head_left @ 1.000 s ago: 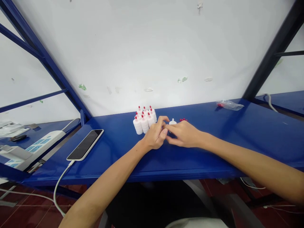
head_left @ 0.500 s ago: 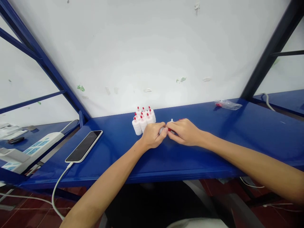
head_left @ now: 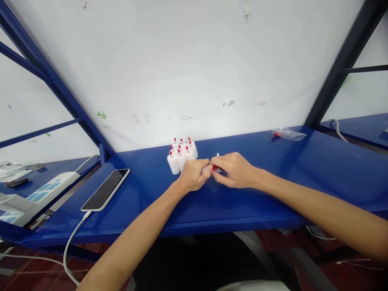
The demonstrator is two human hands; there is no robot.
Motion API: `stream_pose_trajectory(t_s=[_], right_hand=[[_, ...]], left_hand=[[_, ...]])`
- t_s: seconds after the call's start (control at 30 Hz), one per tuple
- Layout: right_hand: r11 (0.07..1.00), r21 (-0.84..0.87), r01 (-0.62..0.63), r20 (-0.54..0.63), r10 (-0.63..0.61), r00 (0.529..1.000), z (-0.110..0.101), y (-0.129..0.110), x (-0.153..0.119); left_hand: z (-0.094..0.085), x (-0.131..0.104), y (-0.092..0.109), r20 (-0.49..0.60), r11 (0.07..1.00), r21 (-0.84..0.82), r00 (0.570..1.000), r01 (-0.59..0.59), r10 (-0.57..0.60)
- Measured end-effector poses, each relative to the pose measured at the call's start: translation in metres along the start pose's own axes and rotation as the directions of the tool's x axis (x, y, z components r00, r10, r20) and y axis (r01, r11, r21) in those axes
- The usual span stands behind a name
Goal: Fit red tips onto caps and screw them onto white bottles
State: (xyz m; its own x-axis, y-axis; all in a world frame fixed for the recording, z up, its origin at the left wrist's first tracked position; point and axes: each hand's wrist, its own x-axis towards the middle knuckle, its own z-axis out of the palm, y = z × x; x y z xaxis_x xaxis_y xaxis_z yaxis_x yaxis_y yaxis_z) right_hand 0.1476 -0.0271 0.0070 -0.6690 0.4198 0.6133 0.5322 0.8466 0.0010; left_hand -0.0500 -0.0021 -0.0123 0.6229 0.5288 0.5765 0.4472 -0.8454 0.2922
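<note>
My left hand (head_left: 194,175) is closed around a small white squeeze bottle (head_left: 204,169), most of it covered by the fingers. My right hand (head_left: 235,170) meets it fingertip to fingertip, pinching a red cap (head_left: 215,167) at the bottle's end. Whether the cap sits on the nozzle is hidden. Behind the right hand a white nozzle tip (head_left: 217,154) sticks up, and a bit of red shows above the knuckles. Left of the hands, several white bottles with red tips (head_left: 181,158) stand upright in a tight cluster.
A phone (head_left: 106,190) with a white charging cable (head_left: 71,242) lies at the left of the blue table (head_left: 145,214). Toward the back right rests a clear plastic bag (head_left: 289,134) with something red in it. A power strip (head_left: 48,192) lies beyond the left frame.
The view has shifted slightly. Both hands stay together at the bottle, with the right fingers a little changed around the red cap.
</note>
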Motion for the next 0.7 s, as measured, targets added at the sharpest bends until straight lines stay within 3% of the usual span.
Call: stream_pose_trajectory(t_s=[0.37, 0.53, 0.7], right_hand=[[0.992, -0.078, 0.095, -0.016, -0.096, 0.995, 0.0011, 0.0028, 0.0000], [0.987, -0.043, 0.157, 0.023, -0.156, 0.988, 0.0026, 0.0033, 0.0013], [0.984, -0.016, 0.176, 0.059, -0.175, 0.983, 0.0051, 0.0052, 0.0013]], left_hand=[[-0.0008, 0.0003, 0.0017, -0.081, 0.997, -0.054, 0.995, -0.064, 0.059], [0.0012, 0.0003, -0.0009, -0.134, 0.983, -0.064, 0.978, -0.171, 0.161], [0.0030, -0.0002, -0.0021, -0.140, 0.980, -0.010, 0.970, -0.200, 0.197]])
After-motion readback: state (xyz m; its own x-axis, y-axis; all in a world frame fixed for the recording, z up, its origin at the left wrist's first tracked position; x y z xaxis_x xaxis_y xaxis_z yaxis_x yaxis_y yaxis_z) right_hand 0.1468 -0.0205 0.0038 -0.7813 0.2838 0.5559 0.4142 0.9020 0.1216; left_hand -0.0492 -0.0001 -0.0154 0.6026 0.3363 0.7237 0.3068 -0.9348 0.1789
